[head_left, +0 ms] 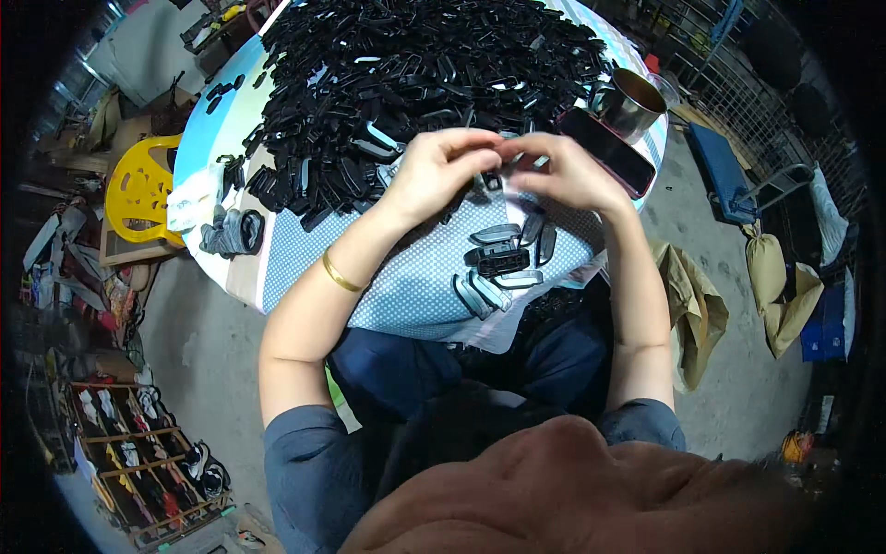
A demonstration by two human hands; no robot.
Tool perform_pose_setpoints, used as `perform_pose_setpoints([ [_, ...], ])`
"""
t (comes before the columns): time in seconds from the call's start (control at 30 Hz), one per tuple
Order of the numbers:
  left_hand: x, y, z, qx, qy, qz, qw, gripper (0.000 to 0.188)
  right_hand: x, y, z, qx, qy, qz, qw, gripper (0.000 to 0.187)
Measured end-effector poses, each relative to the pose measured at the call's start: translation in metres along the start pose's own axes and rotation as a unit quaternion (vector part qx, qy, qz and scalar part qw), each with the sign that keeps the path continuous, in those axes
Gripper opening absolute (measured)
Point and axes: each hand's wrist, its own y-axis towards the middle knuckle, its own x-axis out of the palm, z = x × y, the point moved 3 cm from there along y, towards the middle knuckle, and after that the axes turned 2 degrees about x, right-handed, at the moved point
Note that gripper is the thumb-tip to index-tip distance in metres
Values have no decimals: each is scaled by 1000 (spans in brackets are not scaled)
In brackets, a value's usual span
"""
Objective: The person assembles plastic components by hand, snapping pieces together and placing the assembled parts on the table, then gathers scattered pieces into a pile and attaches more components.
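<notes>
My left hand (441, 171) and my right hand (570, 172) meet over the near edge of a great pile of small black plastic parts (415, 69). The left fingers are pinched together, thumb against forefinger; what they hold is mostly hidden. Close against its fingertips, the right fingers are curled and slightly blurred. A small dark piece (493, 182) shows just under the fingertips; I cannot tell which hand has it. Nearer me, several grey and black elongated oval parts (498, 258) lie in a loose cluster on the blue dotted cloth (397, 295).
A dark-screened phone (606, 152) and a metal cup (633, 102) stand right of the pile on the round table. Bundled grey cloth (233, 232) lies at its left edge. Beyond are a yellow chair (140, 191), a blue platform trolley (718, 172) and a shoe rack (138, 462).
</notes>
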Motion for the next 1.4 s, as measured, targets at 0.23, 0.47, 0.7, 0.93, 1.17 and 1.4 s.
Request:
perform_pose_setpoints([
  [0.23, 35, -15, -7, -9, 211, -157, 965, 24, 23, 5, 4, -37, -282, 109, 952, 24],
  [0.47, 6, -2, -4, 82, 350, 25, 933, 24, 10, -5, 6, -43, -300, 37, 952, 25],
  [0.7, 5, 0, -1, -56, 10, 6, 998, 34, 11, -11, -10, 20, 22, 148, 988, 26],
  [0.93, -2, -2, 15, -5, 97, 108, 989, 27, 24, -1, -21, 17, 56, 117, 991, 25],
  [1.17, -32, 4, 5, -2, -1, 212, 977, 32, 56, 2, -33, -115, -196, -70, 971, 31],
  [1.4, -27, 3, 3, -26, -87, 165, 982, 31, 32, 4, -9, -74, -278, 11, 958, 14],
])
